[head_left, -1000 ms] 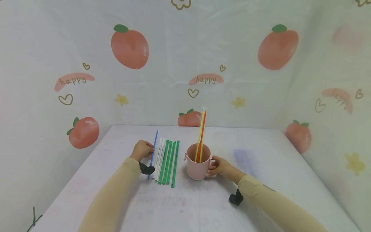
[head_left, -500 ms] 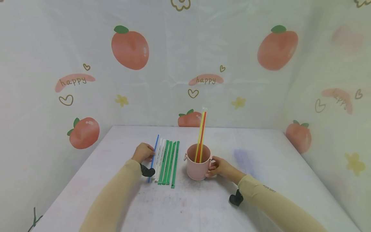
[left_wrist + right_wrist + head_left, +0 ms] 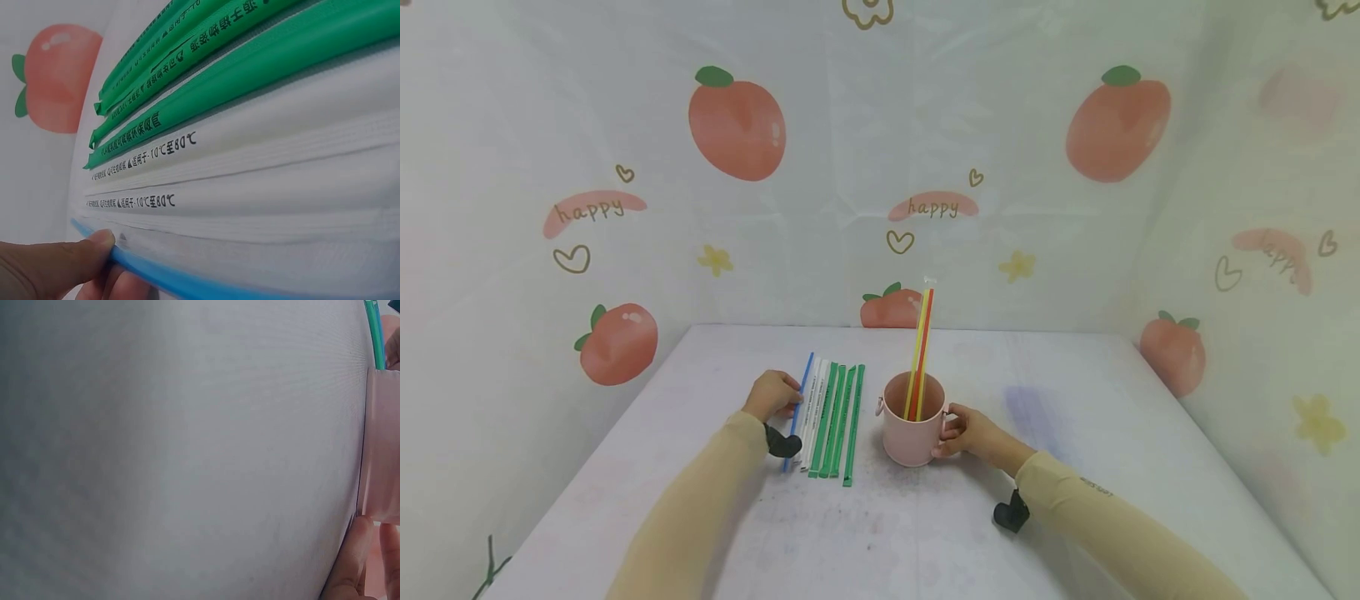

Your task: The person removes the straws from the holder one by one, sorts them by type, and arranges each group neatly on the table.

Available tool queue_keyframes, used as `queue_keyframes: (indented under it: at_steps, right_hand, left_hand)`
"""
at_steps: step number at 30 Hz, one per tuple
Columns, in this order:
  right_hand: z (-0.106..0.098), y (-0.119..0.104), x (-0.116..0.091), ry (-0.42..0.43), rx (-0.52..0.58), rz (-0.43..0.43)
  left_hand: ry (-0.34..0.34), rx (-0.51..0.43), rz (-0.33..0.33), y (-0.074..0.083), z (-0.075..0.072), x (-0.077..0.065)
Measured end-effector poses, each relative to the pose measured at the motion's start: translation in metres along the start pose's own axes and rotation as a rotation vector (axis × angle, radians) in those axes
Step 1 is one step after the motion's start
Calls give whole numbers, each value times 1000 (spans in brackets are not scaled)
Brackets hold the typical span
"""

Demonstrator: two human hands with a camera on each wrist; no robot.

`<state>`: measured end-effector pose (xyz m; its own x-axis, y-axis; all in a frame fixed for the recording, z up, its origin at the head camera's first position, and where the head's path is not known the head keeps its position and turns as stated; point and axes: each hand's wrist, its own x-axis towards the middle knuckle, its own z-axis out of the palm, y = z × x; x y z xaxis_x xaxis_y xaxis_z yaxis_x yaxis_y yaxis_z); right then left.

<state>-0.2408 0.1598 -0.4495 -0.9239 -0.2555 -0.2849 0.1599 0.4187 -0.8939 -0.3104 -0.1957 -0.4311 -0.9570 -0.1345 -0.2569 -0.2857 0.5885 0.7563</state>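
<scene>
My left hand [image 3: 772, 394] pinches a blue straw [image 3: 156, 273] between thumb and fingers. The blue straw lies at the left end of a row of straws on the table. Beside it are two white paper-wrapped straws [image 3: 814, 408], then several green-wrapped straws [image 3: 852, 425]. To the right of the row stands a small pink bucket [image 3: 910, 442], upright, with yellow and red straws [image 3: 922, 342] leaning in it. At the bucket's right side, my right hand [image 3: 976, 433] grips it by the handle side; in the right wrist view thumb and a finger touch the bucket wall [image 3: 382, 444].
A white table [image 3: 880, 542] carries everything, with a bluish stain right of the bucket. Behind and at the sides hangs a white printed cloth [image 3: 835, 167]. Black wrist straps [image 3: 1011, 512] hang below the sleeves.
The left hand has drawn the blue straw a little toward me and right, closer alongside the white straws. The right hand and bucket have stayed put.
</scene>
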Motion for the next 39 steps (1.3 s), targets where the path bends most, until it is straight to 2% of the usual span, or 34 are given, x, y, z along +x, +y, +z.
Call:
queue_keyframes:
  at_steps: [15, 27, 39]
  right_hand:
    - [0, 1, 2, 5, -5, -12]
    - [0, 1, 2, 2, 8, -16]
    - [0, 1, 3, -2, 18, -12]
  left_hand:
    - [3, -65, 0, -5, 0, 0]
    - [-17, -96, -62, -11, 1, 4]
    - [-64, -115, -85, -15, -1, 10]
